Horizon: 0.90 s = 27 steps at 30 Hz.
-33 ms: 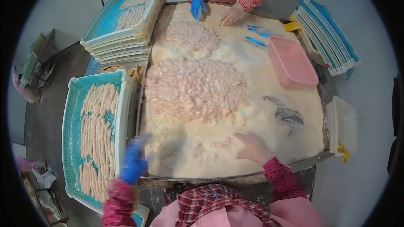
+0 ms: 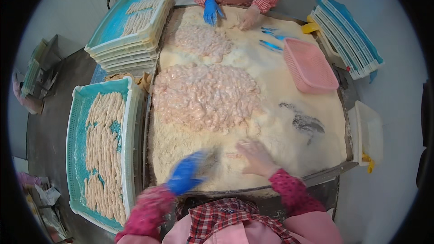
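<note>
My left hand (image 2: pixel 185 172), in a blue glove, is over the breading-covered table (image 2: pixel 325 162) near its front edge. It is blurred, but its fingers look stretched out and hold nothing. My right hand (image 2: pixel 258 159), in a thin clear glove, reaches in from the right with fingers apart. Beside its fingertips lies a small pinkish meat strip (image 2: pixel 234 156) in the pale crumbs. Beyond both hands spreads a big wet heap of raw meat strips (image 2: pixel 205 97). At the left stands a turquoise-lined tray (image 2: pixel 80 153) with rows of breaded strips (image 2: pixel 105 151).
Across the table, a co-worker's gloved hands (image 2: pixel 211 12) are near a smaller meat heap (image 2: pixel 201 40). A pink basket (image 2: pixel 312 65) sits at the right. Stacked trays (image 2: pixel 122 49) rise at the far left; more trays (image 2: pixel 346 36) lean at the far right, above a white bin (image 2: pixel 368 131).
My left hand has swung from the tray's edge rightward over the breading. My right hand has shifted slightly left. The co-worker's hands have moved slightly.
</note>
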Available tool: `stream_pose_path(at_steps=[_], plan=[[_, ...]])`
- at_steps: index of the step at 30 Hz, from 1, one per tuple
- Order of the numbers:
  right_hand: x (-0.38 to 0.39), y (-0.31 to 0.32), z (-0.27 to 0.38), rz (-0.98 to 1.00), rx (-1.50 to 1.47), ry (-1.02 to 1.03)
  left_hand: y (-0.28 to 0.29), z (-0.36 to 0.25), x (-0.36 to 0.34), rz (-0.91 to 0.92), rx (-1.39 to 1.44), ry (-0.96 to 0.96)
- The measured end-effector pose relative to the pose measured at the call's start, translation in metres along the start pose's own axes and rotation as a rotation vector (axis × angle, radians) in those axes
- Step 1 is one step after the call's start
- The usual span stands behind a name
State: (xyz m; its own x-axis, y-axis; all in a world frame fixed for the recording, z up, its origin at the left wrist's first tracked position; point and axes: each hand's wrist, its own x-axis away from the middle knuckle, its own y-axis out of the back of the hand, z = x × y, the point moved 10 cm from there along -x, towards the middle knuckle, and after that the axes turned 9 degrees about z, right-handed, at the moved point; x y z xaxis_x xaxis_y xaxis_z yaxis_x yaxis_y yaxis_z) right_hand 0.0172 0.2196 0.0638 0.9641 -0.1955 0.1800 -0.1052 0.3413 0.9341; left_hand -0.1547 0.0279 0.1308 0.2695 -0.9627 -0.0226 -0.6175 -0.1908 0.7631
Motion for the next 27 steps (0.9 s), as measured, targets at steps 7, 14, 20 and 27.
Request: stream_pose_path(at_steps=[7,14,20,27], plan=[[0.035,-0.017,-0.083,-0.109,-0.097,-0.343,-0.203,0.023,-0.074,0.495,-0.301,0.144],[0.008,-0.032,-0.033,-0.228,-0.640,-0.147,-0.166,0.010,-0.104,-0.053,0.441,0.030],[-0.073,-0.043,0.076,-0.104,-0.190,0.110,-0.015,0.037,-0.095,-0.363,0.995,0.250],[-0.029,-0.052,0.016,-0.140,-0.429,0.262,-0.075,0.097,-0.001,-0.363,1.299,0.531]])
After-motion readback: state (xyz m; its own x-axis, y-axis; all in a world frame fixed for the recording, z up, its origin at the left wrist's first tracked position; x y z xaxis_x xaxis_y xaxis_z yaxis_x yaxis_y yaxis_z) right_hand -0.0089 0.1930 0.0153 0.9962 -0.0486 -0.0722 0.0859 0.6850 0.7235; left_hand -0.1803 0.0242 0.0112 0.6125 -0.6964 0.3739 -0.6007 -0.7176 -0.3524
